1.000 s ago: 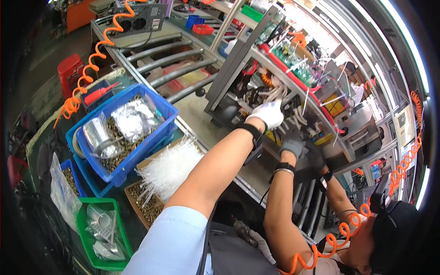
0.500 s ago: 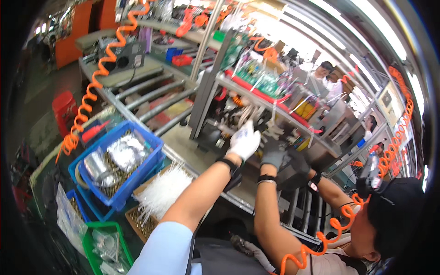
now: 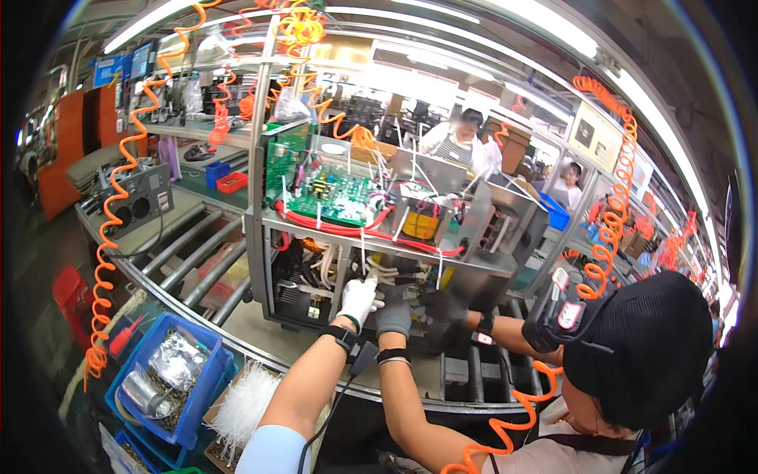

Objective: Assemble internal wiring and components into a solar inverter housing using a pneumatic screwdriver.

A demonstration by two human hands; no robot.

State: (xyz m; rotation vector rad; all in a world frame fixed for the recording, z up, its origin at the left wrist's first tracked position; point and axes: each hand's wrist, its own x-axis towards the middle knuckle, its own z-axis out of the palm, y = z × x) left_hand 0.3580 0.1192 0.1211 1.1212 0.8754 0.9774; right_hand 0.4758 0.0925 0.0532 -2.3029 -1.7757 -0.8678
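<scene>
The cabinet (image 3: 474, 262) runs left-right on the far side of my left hand (image 3: 360, 300), whose grip I can't tell; right hand unseen

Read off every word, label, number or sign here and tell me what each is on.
No text is clear enough to quote.
Pale board, upper right: too small.
Blue panel, upper left: blurred.
White label on the grey fan box: too small.
Label on the co-worker's black head-worn device: too small.
</scene>
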